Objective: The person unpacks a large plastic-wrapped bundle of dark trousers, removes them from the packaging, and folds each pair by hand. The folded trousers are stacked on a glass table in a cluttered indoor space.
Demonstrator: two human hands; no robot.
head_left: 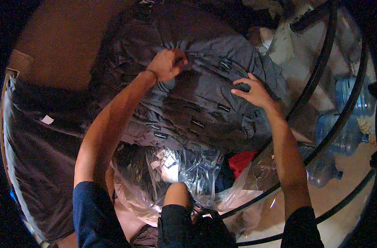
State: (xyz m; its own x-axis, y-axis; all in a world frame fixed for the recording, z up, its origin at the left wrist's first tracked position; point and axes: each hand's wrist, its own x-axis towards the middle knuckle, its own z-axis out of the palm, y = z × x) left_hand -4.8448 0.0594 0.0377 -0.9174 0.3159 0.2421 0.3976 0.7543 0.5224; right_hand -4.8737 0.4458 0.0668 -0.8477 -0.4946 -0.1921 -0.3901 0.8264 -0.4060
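A heap of dark grey garments [213, 89] with small dark labels fills the middle of the view. My left hand [167, 64] is on its upper part, fingers curled closed over the cloth, which gathers in folds around them. Over the right side of the heap is my right hand [256, 91], its thumb and index finger apart and nothing visible between them. It is near a label [224, 108] on the cloth. Whether the right fingertips touch the fabric I cannot tell.
Below the heap lies a clear plastic bag [201, 169] with pale tags in it, by my knee. Red cloth [241, 162] lies beside it. Dark cloth [44, 165] covers the left side. Curved black bars [320, 68] cross the right, with large blue water bottles [339, 128] beyond.
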